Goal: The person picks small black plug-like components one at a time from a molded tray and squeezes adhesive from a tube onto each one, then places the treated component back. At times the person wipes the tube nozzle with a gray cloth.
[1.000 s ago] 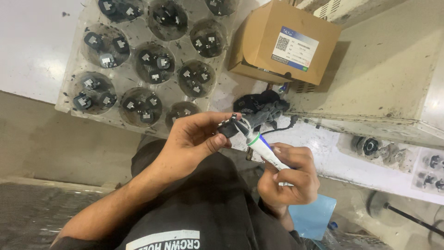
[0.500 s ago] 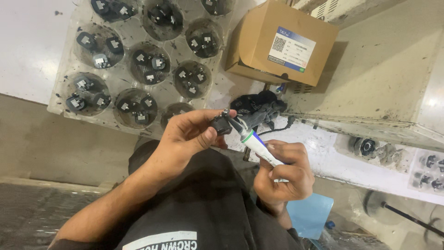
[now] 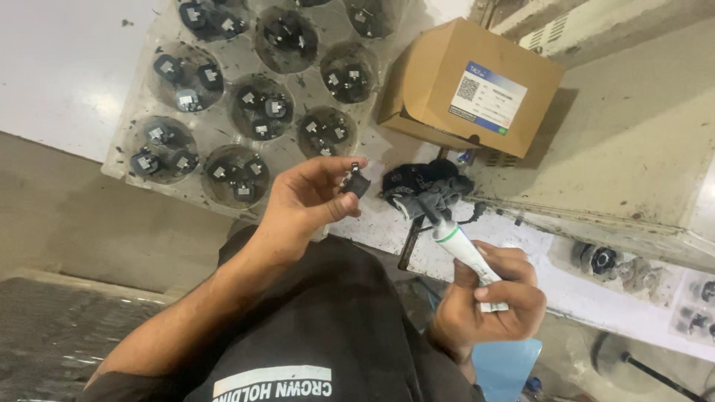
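Note:
My left hand [image 3: 309,202] pinches a small black plastic part [image 3: 356,184] between thumb and fingers, just below a clear tray [image 3: 149,89] of round pockets. My right hand [image 3: 488,301] grips a white pen-shaped tool [image 3: 458,246] with a green ring and a dark tip, pointing up and left. The tool's tip and the black part are apart. A heap of dark cloth or gloves [image 3: 428,186] lies on the bench just beyond the tool's tip.
The tray's pockets each hold a few small black parts [image 3: 261,112] with white labels. A brown cardboard box [image 3: 469,85] with a label stands at the back right. More clear pockets with dark round parts [image 3: 599,260] lie at the right. A blue object [image 3: 506,368] sits below my right hand.
The black part and the tool's tip were together; my left hand has drawn the part up and left, away from the tool. My right hand stays low with the tool.

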